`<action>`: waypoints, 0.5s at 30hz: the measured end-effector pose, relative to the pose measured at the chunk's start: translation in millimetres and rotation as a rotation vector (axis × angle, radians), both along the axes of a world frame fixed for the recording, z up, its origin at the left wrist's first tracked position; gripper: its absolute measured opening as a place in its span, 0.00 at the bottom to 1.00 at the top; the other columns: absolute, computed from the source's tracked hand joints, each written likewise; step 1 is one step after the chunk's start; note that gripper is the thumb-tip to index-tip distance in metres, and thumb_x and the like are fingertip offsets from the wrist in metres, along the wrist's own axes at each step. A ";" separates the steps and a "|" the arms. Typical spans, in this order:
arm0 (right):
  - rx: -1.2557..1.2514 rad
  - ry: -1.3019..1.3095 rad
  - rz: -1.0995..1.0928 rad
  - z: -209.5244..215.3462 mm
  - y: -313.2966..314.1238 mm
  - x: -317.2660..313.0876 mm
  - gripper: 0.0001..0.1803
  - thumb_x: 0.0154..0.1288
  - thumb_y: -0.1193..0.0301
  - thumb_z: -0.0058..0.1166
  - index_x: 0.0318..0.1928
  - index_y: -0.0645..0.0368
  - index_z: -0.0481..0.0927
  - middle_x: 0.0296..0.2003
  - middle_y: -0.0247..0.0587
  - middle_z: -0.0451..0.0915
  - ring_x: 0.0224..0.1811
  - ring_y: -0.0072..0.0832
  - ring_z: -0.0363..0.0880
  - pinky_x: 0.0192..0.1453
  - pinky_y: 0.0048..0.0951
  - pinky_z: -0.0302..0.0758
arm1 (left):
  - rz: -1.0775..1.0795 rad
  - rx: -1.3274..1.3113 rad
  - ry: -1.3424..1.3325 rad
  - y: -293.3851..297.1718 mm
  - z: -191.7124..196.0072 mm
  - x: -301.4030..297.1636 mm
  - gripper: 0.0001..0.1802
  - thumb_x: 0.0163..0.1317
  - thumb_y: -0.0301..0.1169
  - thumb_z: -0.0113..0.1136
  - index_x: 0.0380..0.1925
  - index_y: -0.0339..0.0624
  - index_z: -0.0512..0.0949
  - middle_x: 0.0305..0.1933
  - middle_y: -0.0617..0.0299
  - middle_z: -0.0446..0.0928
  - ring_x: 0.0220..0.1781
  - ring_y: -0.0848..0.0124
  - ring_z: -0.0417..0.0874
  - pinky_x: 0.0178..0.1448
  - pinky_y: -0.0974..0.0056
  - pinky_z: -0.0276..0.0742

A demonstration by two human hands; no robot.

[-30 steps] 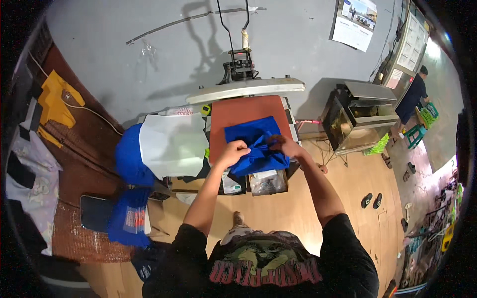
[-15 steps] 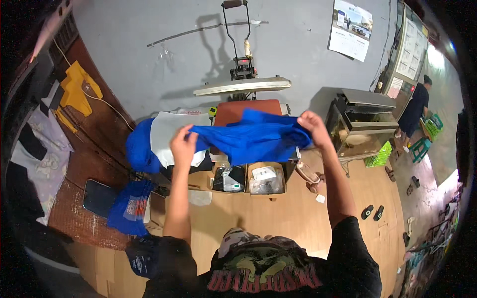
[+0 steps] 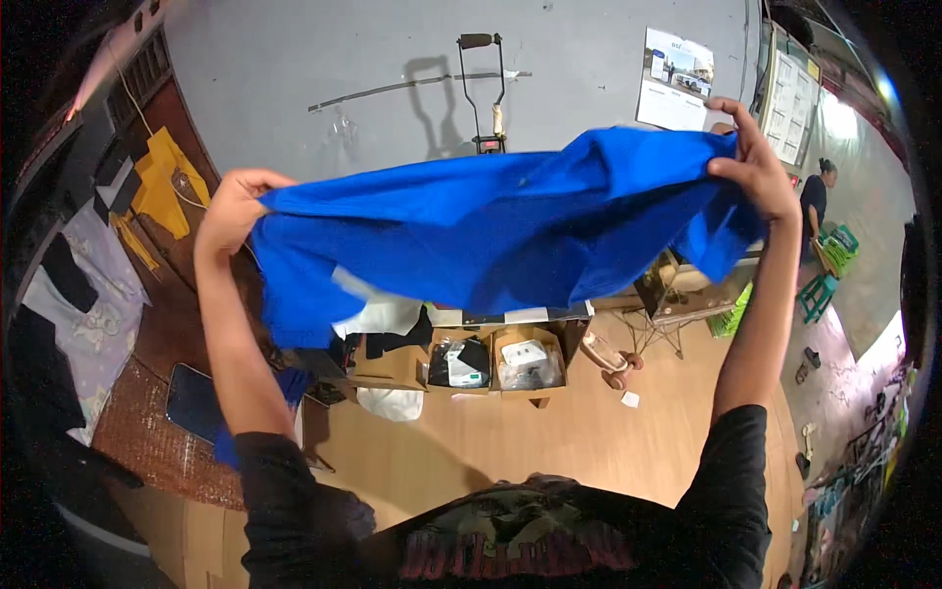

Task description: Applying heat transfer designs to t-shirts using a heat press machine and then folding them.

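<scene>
A blue shirt (image 3: pixel 471 231) hangs stretched wide in the air between my raised hands. At its left end my left hand (image 3: pixel 235 204) is closed on the fabric, fingers pinching the upper corner. My right hand (image 3: pixel 763 177) grips the right end between thumb and fingers, with one finger lifted off. Loose folds droop below both grips. Behind the shirt stands a heat press, whose handle (image 3: pixel 479 41) rises above the cloth; its plates are hidden. A white piece of cloth or sheet (image 3: pixel 383 316) shows under the shirt's lower left edge.
Open cardboard boxes (image 3: pixel 530 391) with packaged items sit below the bench. A tablet-like dark panel (image 3: pixel 192 401) lies on the brown surface at left, near a yellow garment (image 3: pixel 169 182). A glass tank (image 3: pixel 677 290) stands at right. Farther right, a person (image 3: pixel 814 201) is beside a green stool (image 3: pixel 815 296).
Both hands have risen and moved apart, spreading the blue shirt wider and higher. It now covers the heat press plates and most of the blue pile at left.
</scene>
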State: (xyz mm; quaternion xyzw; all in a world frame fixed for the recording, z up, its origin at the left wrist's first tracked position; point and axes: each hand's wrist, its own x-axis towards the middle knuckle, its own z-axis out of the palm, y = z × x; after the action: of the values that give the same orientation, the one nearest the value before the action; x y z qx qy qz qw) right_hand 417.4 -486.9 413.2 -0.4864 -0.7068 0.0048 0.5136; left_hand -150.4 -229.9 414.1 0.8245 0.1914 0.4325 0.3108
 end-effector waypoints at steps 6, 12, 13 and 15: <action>-0.113 -0.377 -0.674 9.9 8.0 11.9 0.11 0.60 0.67 0.64 0.36 0.62 0.84 0.26 0.25 0.76 0.30 0.17 0.71 0.34 0.24 0.68 | 0.156 -0.192 0.230 26.2 -6.8 0.2 0.11 0.67 0.29 0.60 0.39 0.31 0.83 0.31 0.68 0.81 0.33 0.80 0.77 0.37 0.72 0.75; -0.332 -0.069 -0.426 -6.4 -10.0 9.3 0.11 0.61 0.66 0.64 0.31 0.62 0.83 0.20 0.24 0.73 0.24 0.15 0.68 0.29 0.23 0.65 | 0.245 -0.042 -0.087 37.1 -33.4 4.5 0.14 0.66 0.35 0.62 0.32 0.31 0.83 0.27 0.67 0.80 0.30 0.81 0.75 0.36 0.69 0.74; -0.415 -0.058 -0.420 -9.2 -14.3 9.7 0.11 0.61 0.66 0.63 0.31 0.63 0.83 0.22 0.24 0.75 0.25 0.16 0.69 0.30 0.24 0.67 | 0.257 -0.050 -0.082 36.7 -34.9 2.8 0.14 0.66 0.35 0.62 0.32 0.31 0.83 0.27 0.67 0.80 0.30 0.81 0.75 0.36 0.69 0.74; -0.510 -0.036 -0.413 -17.4 -17.2 14.6 0.11 0.61 0.66 0.63 0.32 0.64 0.83 0.23 0.25 0.77 0.26 0.16 0.70 0.32 0.25 0.68 | 0.461 0.142 0.155 36.8 -38.6 1.4 0.16 0.65 0.40 0.62 0.32 0.35 0.83 0.26 0.61 0.81 0.28 0.75 0.77 0.36 0.65 0.74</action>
State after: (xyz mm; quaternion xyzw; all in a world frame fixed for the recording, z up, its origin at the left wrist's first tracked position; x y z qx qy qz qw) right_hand 432.0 -504.2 395.8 -0.7325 -0.5782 0.0688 0.3528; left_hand -149.0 -193.1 375.5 0.8096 0.3666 0.4396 0.1297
